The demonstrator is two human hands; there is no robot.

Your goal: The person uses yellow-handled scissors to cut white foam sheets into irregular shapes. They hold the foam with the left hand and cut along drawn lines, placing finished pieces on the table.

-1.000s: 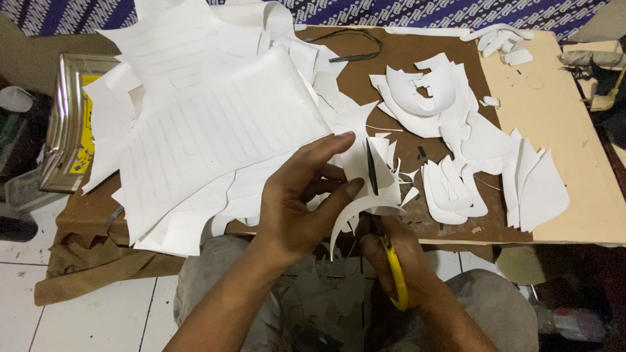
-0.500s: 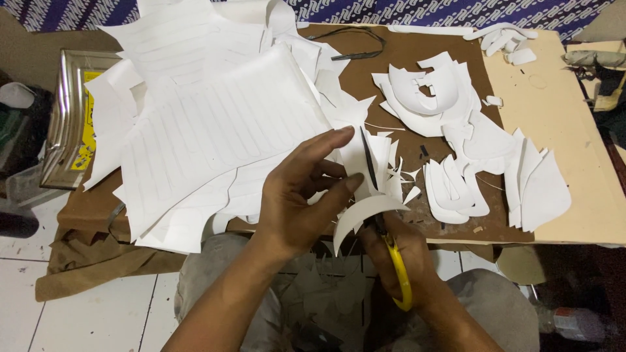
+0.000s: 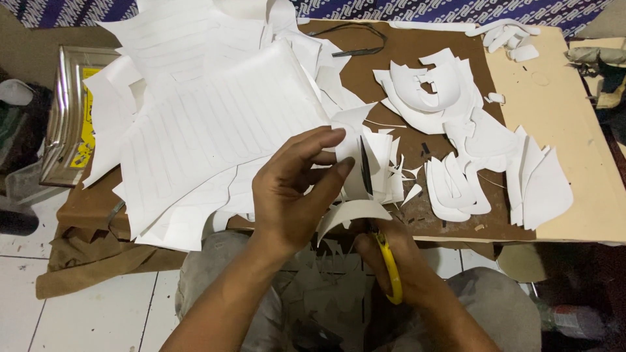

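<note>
Large white sheets (image 3: 215, 124) are sprawling over the left half of the brown board (image 3: 404, 65), blocking a flat approach from that side. Cut white pieces (image 3: 456, 130) are crowding the middle and right, with narrow brown gaps running between the piles. The pale board (image 3: 561, 124) at far right is lying mostly bare, offering the widest passage. A metal tray (image 3: 68, 111) is walling off the left edge. White scraps (image 3: 326, 287) are littering the lap below the hands.
</note>
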